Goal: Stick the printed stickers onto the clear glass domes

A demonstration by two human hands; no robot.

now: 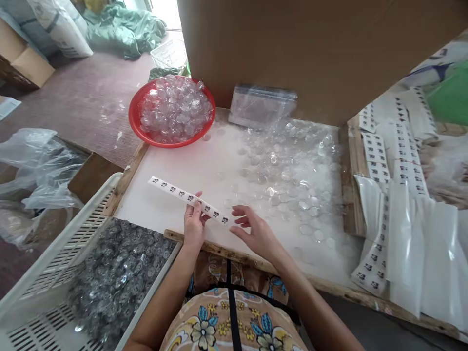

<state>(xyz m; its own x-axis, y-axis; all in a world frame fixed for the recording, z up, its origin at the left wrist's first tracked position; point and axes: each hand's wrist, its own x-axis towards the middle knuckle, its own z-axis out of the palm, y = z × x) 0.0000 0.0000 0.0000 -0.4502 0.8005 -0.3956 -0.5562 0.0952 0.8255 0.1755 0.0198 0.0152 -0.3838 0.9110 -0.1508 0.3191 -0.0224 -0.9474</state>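
In the middle of the frame, my left hand [194,228] pinches the sticker strip [176,191], and my open right hand [260,237] would need to close gently to grip its near end.

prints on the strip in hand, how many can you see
8 prints on the strip: five left of the left thumb, three right; the thumb may hide another.

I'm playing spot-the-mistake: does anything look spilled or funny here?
Maybe the clear discs: they lie scattered over the white table's right side, while others sit heaped in the red bowl. Nothing looks broken.
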